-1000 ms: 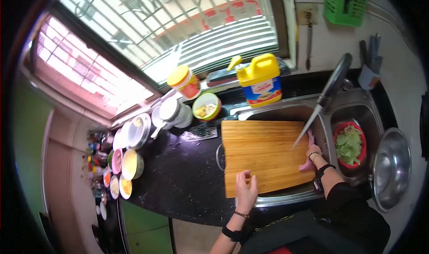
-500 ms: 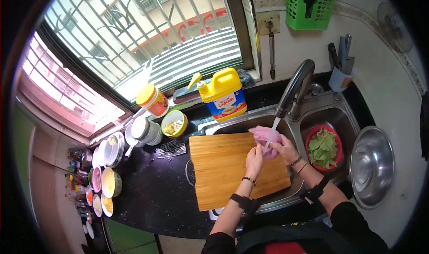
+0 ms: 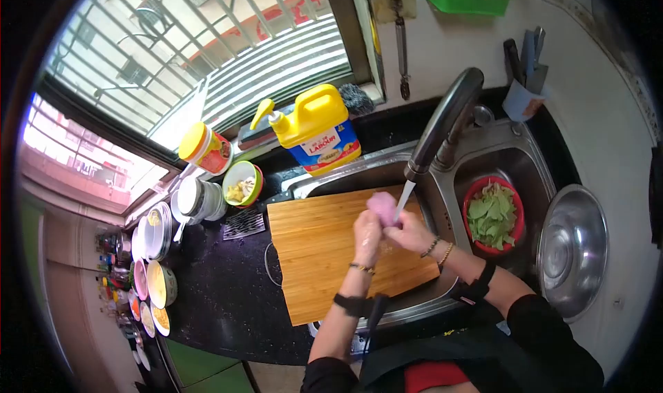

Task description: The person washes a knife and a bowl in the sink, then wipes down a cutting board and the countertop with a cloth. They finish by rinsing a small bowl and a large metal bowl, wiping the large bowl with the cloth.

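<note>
Right now both my hands are bunched together over the bamboo cutting board [image 3: 324, 251], under the faucet [image 3: 442, 120] stream. L hand [image 3: 367, 235] and R hand [image 3: 409, 231] are pressed against each other, both clamped on the pink cloth [image 3: 381, 206], which pokes out on top of my fingers just where the water [image 3: 400, 203] hits.

Risk, my guess: the board lies across the L sink basin [image 3: 359, 175], so water running off the cloth lands on wood and could spread twd the black countertop [image 3: 228, 289] at 9 o'clock, bc the stream isn't falling clear into the basin. Splash could also reach the red colander of greens [image 3: 493, 217] at 3 o'clock in the R basin, prob harmless. If I squeeze hard the board might rock on the sink rim; can't tell how firmly it sits. Grip looks ok, cloth slipping seems unlikely w/ two hands on it.

Cloth vs hands: at 12 o'clock of both, touching, wedged between fingertips, mostly hidden by them. Faucet spout is just past it at 1 o'clock.

Around: yellow dish soap jug [image 3: 314, 134] at 11 o'clock by the window, green bowl [image 3: 242, 184] at 10, steel bowl [image 3: 572, 251] far at 3, stacked bowls [image 3: 155, 275] along the counter edge at 9.
</note>
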`<act>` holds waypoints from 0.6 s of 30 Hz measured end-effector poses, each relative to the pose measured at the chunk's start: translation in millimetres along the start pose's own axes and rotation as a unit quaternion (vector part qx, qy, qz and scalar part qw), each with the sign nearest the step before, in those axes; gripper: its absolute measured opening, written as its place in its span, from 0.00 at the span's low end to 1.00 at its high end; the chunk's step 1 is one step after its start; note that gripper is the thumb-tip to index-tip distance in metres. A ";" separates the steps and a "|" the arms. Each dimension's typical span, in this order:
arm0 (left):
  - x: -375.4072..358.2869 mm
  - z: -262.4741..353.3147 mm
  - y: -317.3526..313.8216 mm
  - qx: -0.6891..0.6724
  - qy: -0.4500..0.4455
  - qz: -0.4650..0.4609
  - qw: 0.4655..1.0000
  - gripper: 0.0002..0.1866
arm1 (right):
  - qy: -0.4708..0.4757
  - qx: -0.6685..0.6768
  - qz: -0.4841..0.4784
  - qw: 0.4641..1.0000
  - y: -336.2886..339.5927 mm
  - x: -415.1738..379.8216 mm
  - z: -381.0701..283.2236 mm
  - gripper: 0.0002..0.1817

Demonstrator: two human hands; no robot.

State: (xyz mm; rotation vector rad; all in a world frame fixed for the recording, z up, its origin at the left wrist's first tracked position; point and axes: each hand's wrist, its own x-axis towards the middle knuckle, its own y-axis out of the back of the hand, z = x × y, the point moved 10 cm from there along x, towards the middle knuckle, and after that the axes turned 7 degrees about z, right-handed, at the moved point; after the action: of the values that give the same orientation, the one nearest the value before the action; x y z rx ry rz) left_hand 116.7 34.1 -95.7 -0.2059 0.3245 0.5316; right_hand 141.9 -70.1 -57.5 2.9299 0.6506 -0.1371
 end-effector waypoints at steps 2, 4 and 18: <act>-9.0 6.3 46.1 0.035 -0.011 0.016 0.999 0.10 | -0.039 0.066 -0.081 0.994 -39.3 -5.5 0.5 0.13; -30.6 28.7 94.4 0.107 -0.076 0.075 0.988 0.13 | -0.076 0.139 -0.156 0.975 -81.6 -15.1 5.0 0.14; -115.3 76.7 103.4 0.117 -0.178 0.133 0.968 0.11 | -0.040 -0.378 -0.180 0.907 -25.2 -37.1 78.8 0.14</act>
State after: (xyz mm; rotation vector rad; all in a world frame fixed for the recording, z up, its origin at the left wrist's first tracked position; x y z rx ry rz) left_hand -12.4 89.1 5.2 0.1652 0.0604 0.7770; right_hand 93.0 -75.0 -133.7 2.0356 0.9612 -0.0265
